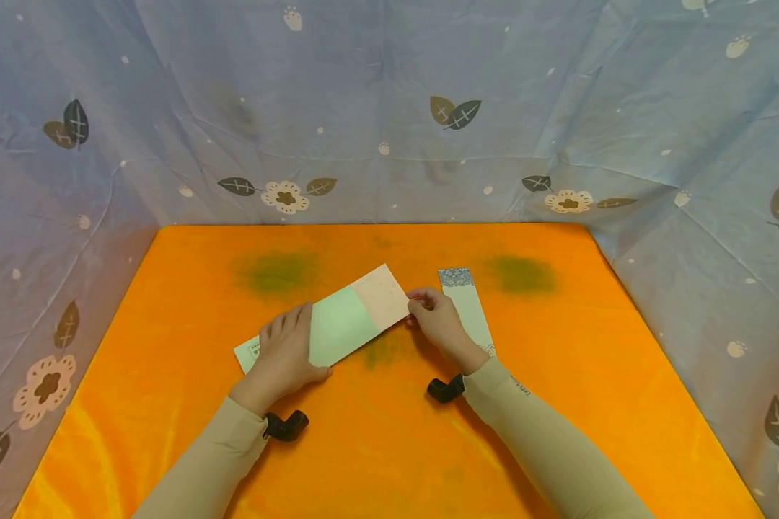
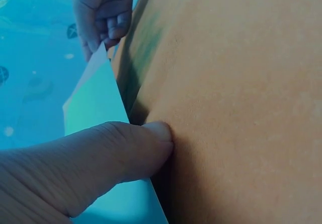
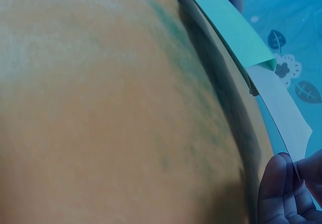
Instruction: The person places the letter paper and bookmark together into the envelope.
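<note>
My left hand (image 1: 284, 355) grips a pale green envelope (image 1: 342, 326) across its width, thumb along the near edge and fingers over the far edge. Small dark print shows at the envelope's left end. A pale pink sheet of paper (image 1: 381, 295) sticks out of its right end, and the right wrist view shows the green edge lying over this paper (image 3: 283, 105). My right hand (image 1: 438, 321) pinches the paper's near right corner between thumb and fingers. Both pieces slant up to the right over the orange cloth, casting a shadow on it. The part of the paper inside the envelope is hidden.
A long pale card (image 1: 469, 310) with a dark lace-like pattern at its far end lies right of the paper, partly behind my right wrist. Orange cloth (image 1: 376, 447) covers the table. Patterned curtains (image 1: 383, 108) enclose its back and sides.
</note>
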A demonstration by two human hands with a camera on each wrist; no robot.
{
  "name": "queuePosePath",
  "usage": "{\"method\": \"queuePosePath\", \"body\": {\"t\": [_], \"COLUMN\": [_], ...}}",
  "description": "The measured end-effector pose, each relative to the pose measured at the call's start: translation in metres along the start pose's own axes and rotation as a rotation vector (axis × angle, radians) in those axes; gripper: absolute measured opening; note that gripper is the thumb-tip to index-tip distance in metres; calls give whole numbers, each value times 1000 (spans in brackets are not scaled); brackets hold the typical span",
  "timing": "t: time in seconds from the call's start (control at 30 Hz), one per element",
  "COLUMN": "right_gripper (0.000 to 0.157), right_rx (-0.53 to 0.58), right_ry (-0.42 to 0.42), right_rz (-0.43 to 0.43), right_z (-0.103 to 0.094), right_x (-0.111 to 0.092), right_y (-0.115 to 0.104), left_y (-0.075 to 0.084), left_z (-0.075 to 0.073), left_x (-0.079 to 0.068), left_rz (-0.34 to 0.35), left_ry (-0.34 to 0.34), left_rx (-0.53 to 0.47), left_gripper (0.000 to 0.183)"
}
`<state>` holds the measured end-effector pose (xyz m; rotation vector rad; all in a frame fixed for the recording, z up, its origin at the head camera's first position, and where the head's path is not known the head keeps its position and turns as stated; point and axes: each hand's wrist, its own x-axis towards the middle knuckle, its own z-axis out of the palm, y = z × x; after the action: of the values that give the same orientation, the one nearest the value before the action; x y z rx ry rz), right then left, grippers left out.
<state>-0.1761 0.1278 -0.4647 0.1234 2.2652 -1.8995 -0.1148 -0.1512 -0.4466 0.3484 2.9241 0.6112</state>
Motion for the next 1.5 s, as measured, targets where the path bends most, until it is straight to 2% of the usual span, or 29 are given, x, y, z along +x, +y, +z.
{"method": "queuePosePath", "body": {"t": [0.57,0.93,1.23,1.5], "right_gripper": [17,21,18,17], "right_rx": [28,-1,-19,-28], "right_ry": [-29,-61,-69,-84], "right_rz": [-21,-28,-59,-43], "right_z": [7,9,12,16], "right_x": [-4,-7,-8,-10], "right_y": [-2,1,0,-1], "left_y": [0,0,1,2], "left_z": [0,0,-1,-1], "left_x": [-1,-1,-1,-1], "left_rz": [2,11,-1,1], "left_ry": [4,14,4,8], "left_rx": [-10,-12,-8,-6], "left_gripper": [119,119,119,119]}}
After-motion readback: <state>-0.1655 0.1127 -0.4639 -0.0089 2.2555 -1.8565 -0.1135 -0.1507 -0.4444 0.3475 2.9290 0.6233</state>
